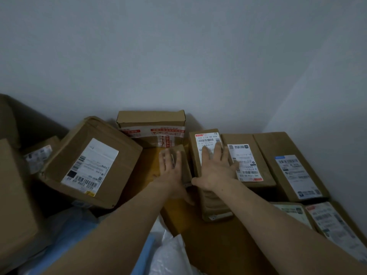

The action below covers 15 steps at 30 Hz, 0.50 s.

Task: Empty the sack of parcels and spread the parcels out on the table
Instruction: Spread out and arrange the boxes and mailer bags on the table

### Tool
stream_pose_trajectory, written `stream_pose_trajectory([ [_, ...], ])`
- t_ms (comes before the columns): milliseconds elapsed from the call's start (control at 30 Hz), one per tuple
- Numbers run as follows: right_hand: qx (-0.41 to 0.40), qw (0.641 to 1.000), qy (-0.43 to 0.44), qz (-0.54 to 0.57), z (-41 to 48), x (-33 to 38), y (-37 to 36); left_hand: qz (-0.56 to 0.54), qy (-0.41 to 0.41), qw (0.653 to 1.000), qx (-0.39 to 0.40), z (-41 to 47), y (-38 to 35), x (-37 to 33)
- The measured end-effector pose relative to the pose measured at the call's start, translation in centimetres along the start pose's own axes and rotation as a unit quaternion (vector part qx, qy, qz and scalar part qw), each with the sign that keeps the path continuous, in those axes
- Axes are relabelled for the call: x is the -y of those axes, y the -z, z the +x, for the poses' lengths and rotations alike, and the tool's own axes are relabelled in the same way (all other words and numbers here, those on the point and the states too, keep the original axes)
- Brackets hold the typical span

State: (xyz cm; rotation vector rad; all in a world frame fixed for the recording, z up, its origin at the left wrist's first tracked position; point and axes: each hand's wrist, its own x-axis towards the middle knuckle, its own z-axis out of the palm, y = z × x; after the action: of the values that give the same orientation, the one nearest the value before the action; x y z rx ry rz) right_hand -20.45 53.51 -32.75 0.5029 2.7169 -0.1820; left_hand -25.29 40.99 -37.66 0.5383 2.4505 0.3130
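Note:
Brown cardboard parcels lie across a wooden table (210, 247) against a grey wall. My left hand (173, 171) rests flat, fingers apart, on a small brown box (183, 155) in the middle. My right hand (215, 167) lies flat with spread fingers on a narrow box with a white label (206, 138) just to the right; its thumb is at the box's near left edge. A white and blue plastic sack (168, 253) lies crumpled at the table's near edge, between my forearms.
A large labelled box (91, 161) sits tilted at the left, and a red-taped box (151, 126) stands at the back. Labelled boxes (246, 161) (290, 167) line the right. Flat parcels (333, 225) lie near right; a wrapped parcel (215, 205) is under my right wrist.

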Motion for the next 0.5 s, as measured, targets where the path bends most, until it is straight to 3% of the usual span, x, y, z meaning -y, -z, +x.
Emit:
stream_pose_trajectory([
  [200,-0.027,0.997,-0.001,0.079,1.3,-0.5,-0.6,-0.004,0.001,1.0,-0.004,1.9,0.2,-0.9],
  [367,-0.074,0.994,-0.028,0.079,2.7,-0.4,-0.5,0.007,-0.04,0.999,-0.029,2.2,0.4,0.3],
  [500,-0.187,0.978,0.061,0.075,4.0,1.9,1.9,0.015,-0.08,0.991,-0.105,1.8,1.6,2.6],
])
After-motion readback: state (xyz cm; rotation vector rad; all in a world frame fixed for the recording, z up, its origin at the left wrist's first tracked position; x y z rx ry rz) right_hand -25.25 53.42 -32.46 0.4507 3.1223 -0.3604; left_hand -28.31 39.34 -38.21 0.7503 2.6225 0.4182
